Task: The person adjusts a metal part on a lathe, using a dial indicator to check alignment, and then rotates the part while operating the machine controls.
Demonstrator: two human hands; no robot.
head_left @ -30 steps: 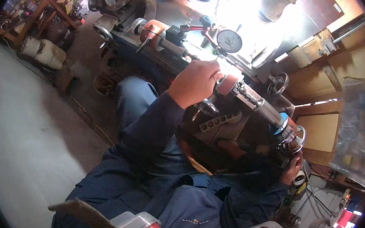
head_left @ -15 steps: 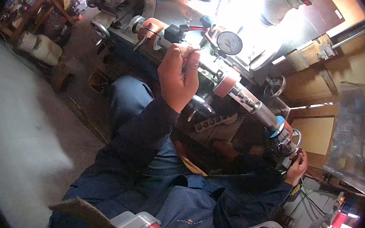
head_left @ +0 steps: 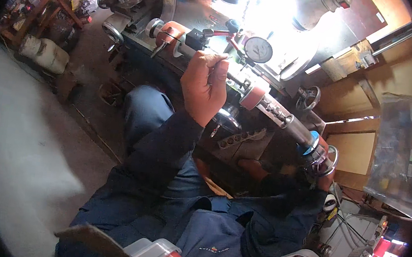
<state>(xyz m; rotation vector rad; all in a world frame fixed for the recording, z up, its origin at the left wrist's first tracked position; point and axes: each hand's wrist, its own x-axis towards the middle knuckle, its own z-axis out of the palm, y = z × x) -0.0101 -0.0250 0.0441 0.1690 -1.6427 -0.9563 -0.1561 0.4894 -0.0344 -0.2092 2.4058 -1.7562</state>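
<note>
My left hand (head_left: 203,87) is raised beside a long machine shaft, with thumb and forefinger pinched together. What the pinch holds, if anything, is too small to make out. Just right of these fingertips is a round dial gauge (head_left: 258,50), carried on a jointed arm with a red part (head_left: 218,32). Down to the right, my right hand (head_left: 327,181) reaches behind a chrome handwheel (head_left: 332,162) at the shaft's end. The wheel and shadow hide its fingers. Along the shaft are a reddish collar (head_left: 254,97), a steel sleeve (head_left: 299,130) and a blue ring (head_left: 309,142).
A bright work lamp (head_left: 311,14) glares over the machine. Another handwheel (head_left: 309,98) stands behind the shaft, and one (head_left: 227,119) lies below it. A plate with round holes (head_left: 242,138) sits under the shaft. Cables (head_left: 350,230) hang at right, and a pale canister (head_left: 43,54) lies at left.
My right hand has moved up and in behind the handwheel, so its fingers no longer show. My left hand has shifted very slightly right, still pinched.
</note>
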